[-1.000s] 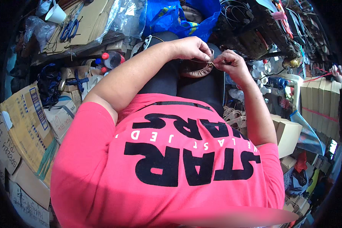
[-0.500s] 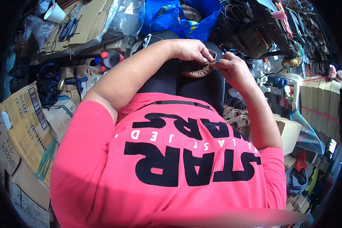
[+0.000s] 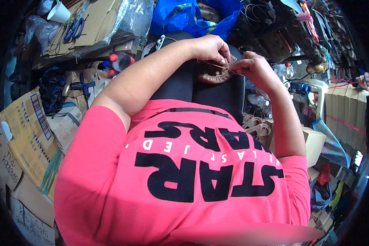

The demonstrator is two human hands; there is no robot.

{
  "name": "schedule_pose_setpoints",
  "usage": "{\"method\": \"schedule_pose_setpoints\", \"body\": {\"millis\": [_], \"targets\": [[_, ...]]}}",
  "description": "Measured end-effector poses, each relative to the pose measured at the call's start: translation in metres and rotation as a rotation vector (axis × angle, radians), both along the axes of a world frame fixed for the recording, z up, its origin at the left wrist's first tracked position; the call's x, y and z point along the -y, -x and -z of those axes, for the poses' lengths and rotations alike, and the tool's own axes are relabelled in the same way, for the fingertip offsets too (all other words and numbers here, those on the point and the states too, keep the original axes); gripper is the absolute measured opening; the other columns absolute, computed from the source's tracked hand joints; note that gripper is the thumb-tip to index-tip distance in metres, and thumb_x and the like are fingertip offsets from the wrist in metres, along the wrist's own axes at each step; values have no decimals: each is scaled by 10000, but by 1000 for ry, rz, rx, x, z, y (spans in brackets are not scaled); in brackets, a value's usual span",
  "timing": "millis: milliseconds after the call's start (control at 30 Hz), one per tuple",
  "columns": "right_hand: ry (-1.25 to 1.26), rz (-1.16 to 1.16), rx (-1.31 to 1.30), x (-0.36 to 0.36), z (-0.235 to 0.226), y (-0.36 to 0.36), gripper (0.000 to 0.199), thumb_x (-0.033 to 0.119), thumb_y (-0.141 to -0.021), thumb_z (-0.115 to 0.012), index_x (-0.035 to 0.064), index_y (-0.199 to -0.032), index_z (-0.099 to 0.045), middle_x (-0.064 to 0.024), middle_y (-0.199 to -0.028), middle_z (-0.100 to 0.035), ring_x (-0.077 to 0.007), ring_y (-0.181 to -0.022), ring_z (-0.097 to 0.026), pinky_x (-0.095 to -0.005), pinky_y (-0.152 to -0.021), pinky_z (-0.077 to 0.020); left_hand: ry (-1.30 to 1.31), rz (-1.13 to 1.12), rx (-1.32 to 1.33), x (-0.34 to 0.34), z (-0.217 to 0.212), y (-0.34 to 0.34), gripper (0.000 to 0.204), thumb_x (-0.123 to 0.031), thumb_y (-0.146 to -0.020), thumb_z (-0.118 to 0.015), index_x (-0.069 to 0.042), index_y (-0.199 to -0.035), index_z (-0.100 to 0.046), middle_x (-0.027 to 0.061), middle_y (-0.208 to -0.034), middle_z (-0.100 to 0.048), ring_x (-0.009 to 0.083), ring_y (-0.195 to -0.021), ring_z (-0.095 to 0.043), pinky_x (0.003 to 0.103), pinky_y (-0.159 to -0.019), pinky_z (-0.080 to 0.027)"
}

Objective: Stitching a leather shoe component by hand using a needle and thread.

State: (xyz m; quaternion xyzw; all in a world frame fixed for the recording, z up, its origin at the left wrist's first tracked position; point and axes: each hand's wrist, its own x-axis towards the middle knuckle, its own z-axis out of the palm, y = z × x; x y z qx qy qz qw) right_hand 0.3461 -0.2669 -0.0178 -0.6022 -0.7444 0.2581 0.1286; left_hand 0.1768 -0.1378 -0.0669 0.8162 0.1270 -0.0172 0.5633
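Note:
A brown leather shoe with a gathered, puckered edge rests on my dark-trousered lap. Above its opening, my left hand has its fingers bent down in a pinch on a thin light-brown lace. At the shoe's right side my right hand pinches the same lace, thumb and fingers together. Loops of the lace cross between the two hands. My fingers hide part of the shoe's far end.
Beyond my knees lies a blue bag with brown shoes in it. Blue-handled scissors and a white cup sit on cardboard sheets at the far left. Cartons crowd my left; boxes and plastic bottles fill the right.
My left hand has lifted slightly up and off the shoe's rim, and my right hand has shifted a little right. More lace now shows in loops between them.

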Motion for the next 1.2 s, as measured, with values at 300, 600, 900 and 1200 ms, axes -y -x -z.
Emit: {"method": "schedule_pose_setpoints", "body": {"millis": [300, 600, 900, 1200], "targets": [[152, 141, -344, 5, 30, 0, 139, 120, -749, -674, 59, -873, -680, -55, -755, -602, -196, -682, -575, -313, -649, -468, -189, -157, 69, 11, -2, 0, 165, -116, -676, -721, -47, -805, -644, 84, -817, -620, 201, -793, -604, 319, -719, -472], [951, 254, -657, 28, 22, -27, 323, 333, -869, -559, 12, -866, -598, -32, -686, -574, -111, -514, -524, -227, -473, -419, -500, -37, -254, 24, -33, 87, 258, -276, -774, -638, -22, -821, -627, 172, -800, -597, 318, -804, -584, 394, -724, -448], [112, 789, -1881, 0, 57, -12, 434, 403, -933, -393, 21, -949, -598, -144, -1012, -607, -274, -983, -569, -428, -940, -396, 831, -470, 634, 28, -38, 39, 398, -309, -956, -383, 11, -908, -615, 93, -887, -599, 214, -883, -575, 328, -873, -426], [236, 685, -1904, 26, 42, -13, 470, 376, -956, -362, 139, -553, -324, 38, -476, -237, -101, -416, -207, -276, -539, -317, 1223, -695, 531, 11, -13, 66, 457, -322, -932, -437, -155, -530, -299, -18, -493, -292, 125, -433, -327, 304, -628, -382]]}}
